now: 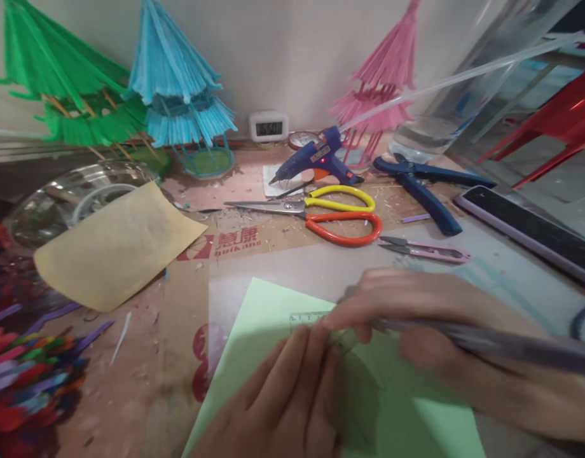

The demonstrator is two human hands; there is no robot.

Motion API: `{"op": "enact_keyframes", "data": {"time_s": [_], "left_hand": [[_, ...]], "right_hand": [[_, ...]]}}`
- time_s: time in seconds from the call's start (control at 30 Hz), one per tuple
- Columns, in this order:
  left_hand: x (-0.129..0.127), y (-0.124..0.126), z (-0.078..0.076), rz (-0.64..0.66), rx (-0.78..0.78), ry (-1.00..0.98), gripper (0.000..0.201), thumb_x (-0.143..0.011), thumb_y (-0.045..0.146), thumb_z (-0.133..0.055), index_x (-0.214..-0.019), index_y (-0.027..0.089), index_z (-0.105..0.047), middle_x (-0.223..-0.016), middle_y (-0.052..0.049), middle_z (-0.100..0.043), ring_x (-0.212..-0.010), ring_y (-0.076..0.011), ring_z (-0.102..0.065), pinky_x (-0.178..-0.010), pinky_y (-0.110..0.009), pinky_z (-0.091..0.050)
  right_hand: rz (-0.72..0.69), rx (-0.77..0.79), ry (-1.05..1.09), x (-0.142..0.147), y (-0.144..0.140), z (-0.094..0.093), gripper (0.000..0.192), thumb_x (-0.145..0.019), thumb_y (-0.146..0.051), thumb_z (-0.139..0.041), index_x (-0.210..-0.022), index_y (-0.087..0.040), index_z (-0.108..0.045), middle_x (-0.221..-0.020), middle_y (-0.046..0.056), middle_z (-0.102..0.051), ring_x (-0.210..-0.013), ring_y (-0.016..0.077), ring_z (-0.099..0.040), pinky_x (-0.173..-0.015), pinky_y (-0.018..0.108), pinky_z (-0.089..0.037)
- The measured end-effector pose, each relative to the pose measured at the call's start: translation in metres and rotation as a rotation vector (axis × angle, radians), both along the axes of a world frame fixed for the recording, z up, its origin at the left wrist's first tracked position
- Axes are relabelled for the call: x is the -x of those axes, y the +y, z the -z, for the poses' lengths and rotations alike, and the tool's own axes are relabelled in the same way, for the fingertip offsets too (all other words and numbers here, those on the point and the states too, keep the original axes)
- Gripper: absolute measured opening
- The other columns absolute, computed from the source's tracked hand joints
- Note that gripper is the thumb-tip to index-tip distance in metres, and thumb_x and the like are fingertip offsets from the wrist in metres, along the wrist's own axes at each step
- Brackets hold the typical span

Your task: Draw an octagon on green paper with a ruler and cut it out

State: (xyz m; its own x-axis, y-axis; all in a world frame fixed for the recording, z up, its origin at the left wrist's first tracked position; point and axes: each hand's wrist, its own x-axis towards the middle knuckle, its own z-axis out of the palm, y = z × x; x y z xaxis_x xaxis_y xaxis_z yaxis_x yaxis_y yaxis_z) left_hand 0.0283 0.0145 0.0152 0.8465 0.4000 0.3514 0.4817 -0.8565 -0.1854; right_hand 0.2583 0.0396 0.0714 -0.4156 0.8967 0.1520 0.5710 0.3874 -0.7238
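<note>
A light green sheet of paper [247, 324] lies at the bottom centre. On it is a clear ruler [304, 317] with printed marks, partly covered by my fingers. My left hand [287, 388] presses the ruler onto the paper, its fingers close together. My right hand [430, 312] is closed around a dark greyish pen [502, 346], blurred by motion. The pen slants leftward, its tip end near the ruler; whether it touches the paper I cannot tell. The fingertips of both hands meet over the ruler.
Scissors [343, 228], thread snips [428, 250], blue pliers [428, 197] and a glue gun [311, 156] lie beyond the paper. A phone [535, 232] is at right. Green [77, 70], blue [178, 76] and pink [378, 76] pagoda-like models stand behind. Tan sandpaper-like sheet [116, 248] leans on a metal bowl [30, 216].
</note>
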Motion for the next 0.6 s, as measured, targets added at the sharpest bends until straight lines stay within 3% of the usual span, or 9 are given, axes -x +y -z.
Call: {"op": "enact_keyframes", "data": {"time_s": [0.03,0.1,0.2,0.33,0.6], "left_hand": [[0.000,0.000,0.000,0.004,-0.006,0.004,0.041,-0.104,0.023,-0.040,-0.136,0.009,-0.060,-0.138,-0.009,-0.067,-0.133,-0.0219,-0.055,-0.122,-0.032,-0.024],[0.000,-0.001,-0.001,-0.005,-0.011,0.011,0.042,-0.106,0.025,-0.035,-0.137,0.009,-0.060,-0.134,-0.008,-0.070,-0.130,-0.0212,-0.057,-0.123,-0.033,-0.023],[0.001,-0.001,0.000,-0.017,-0.016,0.035,0.043,-0.108,0.026,-0.032,-0.137,0.011,-0.060,-0.131,-0.007,-0.071,-0.128,-0.0203,-0.058,-0.122,-0.032,-0.024],[0.003,-0.002,0.002,-0.003,-0.046,0.047,0.042,-0.107,0.022,-0.033,-0.137,0.010,-0.060,-0.132,-0.006,-0.071,-0.129,-0.0214,-0.055,-0.122,-0.035,-0.023],[0.000,-0.001,0.002,-0.005,-0.009,0.033,0.044,-0.108,0.022,-0.029,-0.138,0.010,-0.059,-0.127,-0.005,-0.072,-0.124,-0.0216,-0.056,-0.123,-0.035,-0.019]], "right_hand": [[-0.060,0.036,0.054,0.007,0.007,-0.001,0.034,-0.103,-0.039,-0.044,-0.089,-0.026,-0.072,-0.077,0.000,-0.075,-0.071,0.0164,-0.069,-0.063,0.027,-0.051],[-0.034,0.156,0.065,0.019,0.021,0.000,0.015,-0.094,-0.026,-0.052,-0.085,-0.022,-0.064,-0.066,-0.003,-0.067,-0.056,0.0131,-0.059,-0.050,0.024,-0.041],[0.009,0.296,0.167,0.033,0.036,0.009,0.021,-0.090,-0.027,-0.053,-0.071,-0.022,-0.047,-0.059,-0.005,-0.055,-0.052,0.0108,-0.051,-0.047,0.022,-0.038],[0.016,0.239,0.219,0.039,0.039,0.019,0.029,-0.091,-0.025,-0.049,-0.064,-0.023,-0.039,-0.055,-0.008,-0.040,-0.051,0.0090,-0.041,-0.048,0.022,-0.033],[-0.025,0.138,0.178,0.039,0.037,0.021,0.030,-0.090,-0.021,-0.048,-0.062,-0.023,-0.036,-0.056,-0.008,-0.036,-0.052,0.0086,-0.037,-0.049,0.023,-0.030]]}}
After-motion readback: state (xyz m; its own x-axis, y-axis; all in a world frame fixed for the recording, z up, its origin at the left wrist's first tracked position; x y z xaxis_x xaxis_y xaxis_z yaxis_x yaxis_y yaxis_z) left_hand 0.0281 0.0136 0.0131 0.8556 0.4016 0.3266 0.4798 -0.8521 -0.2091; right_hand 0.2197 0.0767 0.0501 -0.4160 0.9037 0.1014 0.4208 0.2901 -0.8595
